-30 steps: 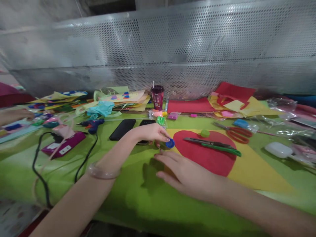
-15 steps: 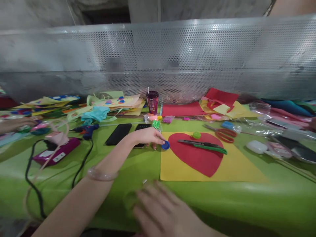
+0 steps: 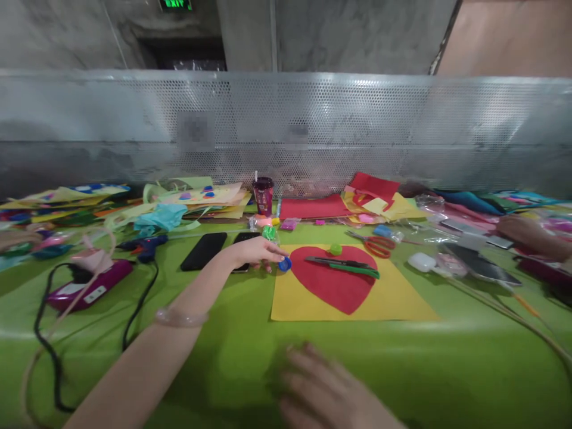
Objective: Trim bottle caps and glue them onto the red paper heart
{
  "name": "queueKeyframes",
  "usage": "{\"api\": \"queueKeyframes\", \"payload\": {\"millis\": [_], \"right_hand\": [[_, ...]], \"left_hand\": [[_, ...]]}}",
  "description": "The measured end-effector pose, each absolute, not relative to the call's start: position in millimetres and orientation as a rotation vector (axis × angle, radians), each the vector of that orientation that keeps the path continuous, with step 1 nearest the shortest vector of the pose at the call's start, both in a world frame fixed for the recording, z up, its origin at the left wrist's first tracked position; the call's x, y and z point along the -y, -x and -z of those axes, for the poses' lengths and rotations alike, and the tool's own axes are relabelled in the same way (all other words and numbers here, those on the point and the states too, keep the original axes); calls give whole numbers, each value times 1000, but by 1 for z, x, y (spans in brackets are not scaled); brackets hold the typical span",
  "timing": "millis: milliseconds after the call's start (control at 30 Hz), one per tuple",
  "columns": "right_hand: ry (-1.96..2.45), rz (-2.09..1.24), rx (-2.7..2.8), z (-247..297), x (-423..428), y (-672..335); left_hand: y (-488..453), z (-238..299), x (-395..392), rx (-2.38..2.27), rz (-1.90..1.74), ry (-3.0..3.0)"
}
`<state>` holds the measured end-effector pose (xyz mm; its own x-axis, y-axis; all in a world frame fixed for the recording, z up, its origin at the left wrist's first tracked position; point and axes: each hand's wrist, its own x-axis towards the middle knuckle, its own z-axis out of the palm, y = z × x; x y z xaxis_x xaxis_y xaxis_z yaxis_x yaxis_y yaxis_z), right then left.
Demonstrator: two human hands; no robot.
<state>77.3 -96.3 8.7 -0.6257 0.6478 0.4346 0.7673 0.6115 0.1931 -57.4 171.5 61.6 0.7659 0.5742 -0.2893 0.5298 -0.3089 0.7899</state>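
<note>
My left hand (image 3: 254, 252), with a bangle on its wrist, pinches a small blue disc (image 3: 285, 264) at the left edge of a yellow sheet (image 3: 286, 310). On that sheet lies a red heart (image 3: 344, 292), apparently of paper or felt. Across the heart rests a dark, slim tool with a green part, like a utility knife (image 3: 353, 268). A light-green round piece (image 3: 335, 249) sits at the heart's top. My right hand (image 3: 328, 387) is low in front of the sheet, blurred, its fingers stretched out with nothing visible in them.
Two phones (image 3: 204, 251) lie left of the sheet, beyond them a glue gun (image 3: 145, 245) and purple power strip (image 3: 96, 286) with cables. Orange scissors (image 3: 378, 245) and a white case (image 3: 421, 262) are right. Behind stands a cup (image 3: 263, 196). Other people's hands (image 3: 534, 235) show at both sides.
The view has tilted up and turned slightly right. My right hand has shifted right, nearer the sheet's front edge. My left hand still pinches the blue disc by the sheet.
</note>
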Motion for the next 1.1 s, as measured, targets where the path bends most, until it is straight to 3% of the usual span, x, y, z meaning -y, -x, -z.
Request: {"api": "queueKeyframes", "payload": {"millis": [67, 267, 600, 833, 1100], "right_hand": [[1314, 477, 2385, -20, 94, -109], [1456, 776, 2112, -2, 84, -162], [1580, 582, 2339, -44, -1, -206], [1609, 462, 2435, -28, -45, -226], [1698, 371, 2019, -40, -33, -251]], "left_hand": [[56, -62, -168, -830, -102, -1941], [49, -59, -162, -858, -235, -1866], [41, -51, -157, -902, -265, -1833], [43, -51, -156, -1002, -254, -2006], [60, -68, -163, -1419, -446, -2270]]}}
